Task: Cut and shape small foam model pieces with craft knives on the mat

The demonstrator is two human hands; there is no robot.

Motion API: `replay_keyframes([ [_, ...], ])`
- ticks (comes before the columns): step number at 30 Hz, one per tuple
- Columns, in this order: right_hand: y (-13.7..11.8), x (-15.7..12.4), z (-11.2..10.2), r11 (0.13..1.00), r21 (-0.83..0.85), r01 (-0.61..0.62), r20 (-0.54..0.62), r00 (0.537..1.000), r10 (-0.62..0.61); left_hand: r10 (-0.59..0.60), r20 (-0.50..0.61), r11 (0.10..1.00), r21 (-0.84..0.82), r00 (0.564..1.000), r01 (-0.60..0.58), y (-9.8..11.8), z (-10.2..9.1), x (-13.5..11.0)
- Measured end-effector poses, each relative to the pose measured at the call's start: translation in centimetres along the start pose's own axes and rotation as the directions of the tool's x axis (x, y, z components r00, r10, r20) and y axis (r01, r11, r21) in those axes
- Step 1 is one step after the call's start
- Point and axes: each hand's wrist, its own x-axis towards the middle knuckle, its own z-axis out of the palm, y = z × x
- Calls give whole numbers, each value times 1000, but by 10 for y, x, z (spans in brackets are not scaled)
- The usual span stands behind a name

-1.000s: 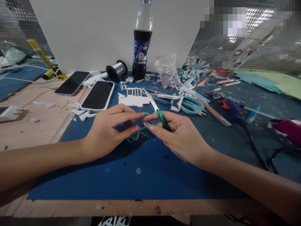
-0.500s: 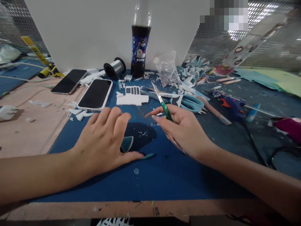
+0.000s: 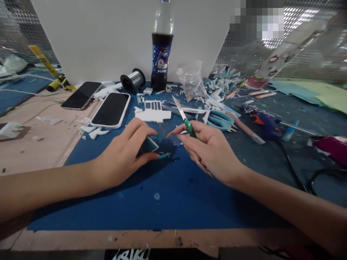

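My left hand [image 3: 123, 155] pinches a small teal foam piece [image 3: 148, 145] between thumb and fingers, just above the blue cutting mat [image 3: 173, 195]. My right hand [image 3: 211, 150] is closed round a green-handled craft knife [image 3: 184, 119], its blade pointing up and away toward the back. The two hands sit close together over the middle of the mat, fingertips a short gap apart. Tiny white scraps lie on the mat between them.
Behind the hands lie a white cut foam piece [image 3: 153, 111], teal scissors [image 3: 219, 120], two phones [image 3: 111, 109], a wire spool [image 3: 132, 80], a Pepsi bottle [image 3: 161, 54] and a plastic bag [image 3: 192, 79]. A blue glue gun [image 3: 267, 122] with cable lies at right.
My left hand was flat on the mat over the teal piece; it has now lifted the piece in a pinch. The right hand with the knife barely moved.
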Motion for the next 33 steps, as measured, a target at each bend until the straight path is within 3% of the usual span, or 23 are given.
replay_keyframes([
  [2, 0, -1, -1, 999, 5, 38, 59, 998, -39, -113, 8, 976, -186, 994, 113, -6, 2, 3],
  [4, 1, -2, -3, 995, -12, 97, 137, 986, -95, -211, 30, 896, -393, 977, 206, -10, 4, 5],
  [9, 6, 1, -10, 906, -254, 339, 256, 927, -275, -349, 200, 523, -768, 915, 368, -7, 3, 11],
  [11, 8, 3, -13, 845, -349, 405, 265, 908, -326, -348, 275, 383, -831, 896, 403, -4, 2, 13],
  [13, 9, 4, -14, 821, -382, 425, 271, 901, -340, -344, 313, 317, -849, 885, 423, -2, 1, 15],
  [22, 8, 2, -7, 898, -380, 221, 253, 959, -129, -388, 306, 285, -857, 869, 429, -4, 3, 15],
  [33, 5, -1, -1, 917, -352, 186, 264, 960, -93, -394, 313, 305, -843, 864, 444, -2, 0, 16],
])
